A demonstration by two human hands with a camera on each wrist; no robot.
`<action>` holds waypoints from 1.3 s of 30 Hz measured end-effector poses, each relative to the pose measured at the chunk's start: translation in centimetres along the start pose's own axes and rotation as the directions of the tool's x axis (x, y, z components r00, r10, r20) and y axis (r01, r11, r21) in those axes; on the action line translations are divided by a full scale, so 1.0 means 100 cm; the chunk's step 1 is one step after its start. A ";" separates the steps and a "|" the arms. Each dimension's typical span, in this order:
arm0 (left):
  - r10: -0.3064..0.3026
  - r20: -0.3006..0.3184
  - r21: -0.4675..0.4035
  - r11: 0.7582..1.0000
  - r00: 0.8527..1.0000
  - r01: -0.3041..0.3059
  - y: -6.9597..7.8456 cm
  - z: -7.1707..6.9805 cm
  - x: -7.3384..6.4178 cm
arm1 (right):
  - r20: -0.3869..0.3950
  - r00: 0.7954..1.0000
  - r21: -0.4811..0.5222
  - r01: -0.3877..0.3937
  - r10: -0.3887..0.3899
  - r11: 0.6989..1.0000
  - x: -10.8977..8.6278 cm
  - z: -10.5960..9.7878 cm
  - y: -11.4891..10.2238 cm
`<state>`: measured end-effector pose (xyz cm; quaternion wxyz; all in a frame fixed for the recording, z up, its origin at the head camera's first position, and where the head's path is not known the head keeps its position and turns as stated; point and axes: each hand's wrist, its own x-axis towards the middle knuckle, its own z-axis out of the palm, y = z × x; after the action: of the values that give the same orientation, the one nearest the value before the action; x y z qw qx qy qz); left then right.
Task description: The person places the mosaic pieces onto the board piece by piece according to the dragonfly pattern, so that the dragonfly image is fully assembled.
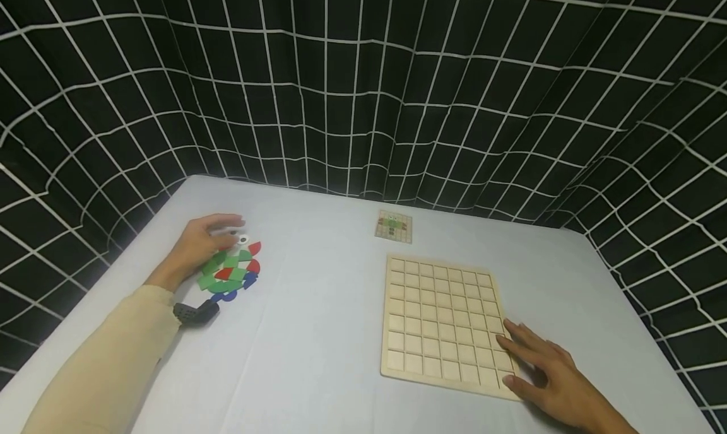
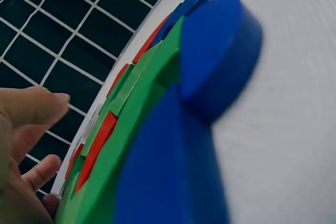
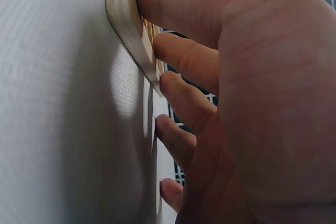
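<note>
My left hand (image 1: 199, 245) hovers at the far-left side of a group of flat coloured pieces, thumb and fingers apart. Beside its thumb lies a white round piece with a black dot (image 1: 243, 239). The group has green pieces (image 1: 231, 262), red pieces (image 1: 254, 267) and blue pieces (image 1: 250, 276); some are hidden by the hand. In the left wrist view a half-round blue piece (image 2: 215, 45) looms close. My right hand (image 1: 548, 371) rests its thumb and some fingertips on the right edge of a wooden grid board (image 1: 443, 320), other fingers spread beyond it.
A small card (image 1: 394, 226) with a green and red figure on a grid lies behind the board. A white cloth (image 1: 312, 308) covers the table. Black curtains with white grid lines (image 1: 352, 106) stand around the back and sides.
</note>
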<state>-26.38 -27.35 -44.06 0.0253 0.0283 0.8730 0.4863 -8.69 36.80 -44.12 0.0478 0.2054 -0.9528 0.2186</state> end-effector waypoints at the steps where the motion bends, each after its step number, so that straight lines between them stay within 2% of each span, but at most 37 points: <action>1: -0.002 0.013 0.011 1.000 1.000 0.002 -0.001 0.001 0.002 | 0.003 1.000 -0.002 -0.010 0.010 1.000 -0.001 0.000 0.000; 6: 0.012 0.057 0.093 0.996 0.998 -0.017 -0.002 0.006 0.005 | -0.005 1.000 0.009 -0.004 0.004 1.000 -0.002 0.001 0.000; 10: 0.016 0.036 0.161 0.987 0.999 -0.021 0.001 0.009 0.004 | -0.020 0.999 0.028 0.033 -0.032 0.999 -0.002 0.002 0.001; 17: 0.017 -0.021 0.203 0.979 1.000 -0.013 0.002 0.014 0.000 | -0.029 0.998 0.016 0.050 -0.049 0.999 -0.004 0.002 -0.001; 24: 0.087 -0.098 0.241 0.969 0.991 -0.061 -0.001 0.017 -0.002 | -0.039 0.998 0.010 0.054 -0.054 0.998 -0.003 0.001 -0.001; 26: 0.103 -0.092 0.248 0.966 0.990 -0.077 -0.003 0.018 -0.002 | -0.037 0.997 0.000 0.062 -0.062 0.998 -0.002 0.000 -0.001; 31: 0.094 -0.060 0.271 0.960 0.994 -0.075 -0.001 0.019 -0.003 | -0.030 0.998 -0.002 0.050 -0.050 0.999 -0.001 -0.001 -0.002; 35: 0.090 -0.064 0.276 0.959 0.994 -0.069 0.000 0.018 -0.004 | -0.013 1.000 0.018 0.006 -0.006 1.000 -0.003 0.000 -0.004; 39: 0.098 -0.067 0.271 0.960 0.993 -0.077 -0.001 0.018 -0.006 | -0.003 1.000 0.003 0.007 -0.007 1.000 -0.003 0.001 -0.004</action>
<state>-25.67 -25.92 -45.08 -0.0351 0.0506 0.9288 0.3654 -8.27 36.51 -44.05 0.0498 0.2084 -0.9516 0.2204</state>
